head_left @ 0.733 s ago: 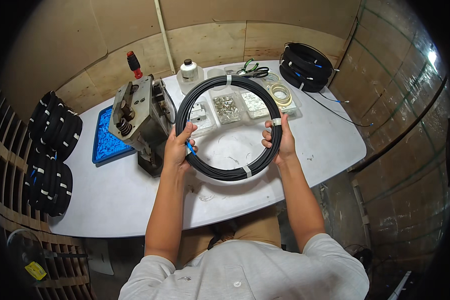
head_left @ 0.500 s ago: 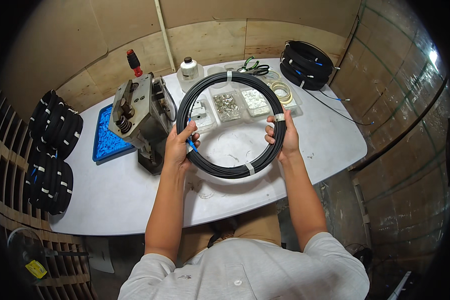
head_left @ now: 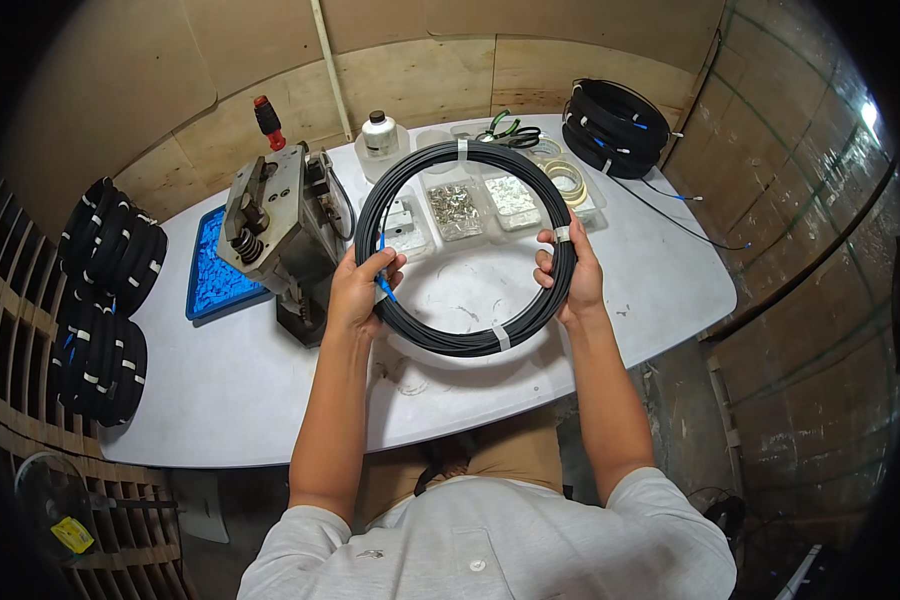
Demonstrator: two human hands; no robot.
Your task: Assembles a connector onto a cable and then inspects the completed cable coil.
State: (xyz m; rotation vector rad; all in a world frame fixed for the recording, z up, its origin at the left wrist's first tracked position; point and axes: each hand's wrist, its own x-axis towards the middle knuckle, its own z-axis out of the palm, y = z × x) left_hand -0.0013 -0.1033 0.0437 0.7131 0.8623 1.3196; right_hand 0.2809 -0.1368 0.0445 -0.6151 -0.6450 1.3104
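Note:
Above the table's middle I hold up a large coil of black cable (head_left: 440,343), a ring bound by several pale tape bands. My left hand (head_left: 359,290) grips its left side, thumb laid over the strands beside a blue connector (head_left: 385,286). On the opposite side, my right hand (head_left: 575,275) is closed round the coil next to a white band. Behind and through the ring show a clear bin of small metal pieces (head_left: 454,211), a bin of whitish pieces (head_left: 511,199) and some tape rolls (head_left: 566,184).
At left stands a metal press (head_left: 288,220) with a red-handled tool (head_left: 268,124), beside a blue tray of small blue parts (head_left: 210,262). Black cable coils (head_left: 105,350) lie at the left edge; others are stacked (head_left: 615,128) at back right. A white bottle (head_left: 379,136) and green-handled pliers (head_left: 505,133) sit at the back.
Little differs. Both hands keep their hold on the cable coil, which sits very slightly further right in the view.

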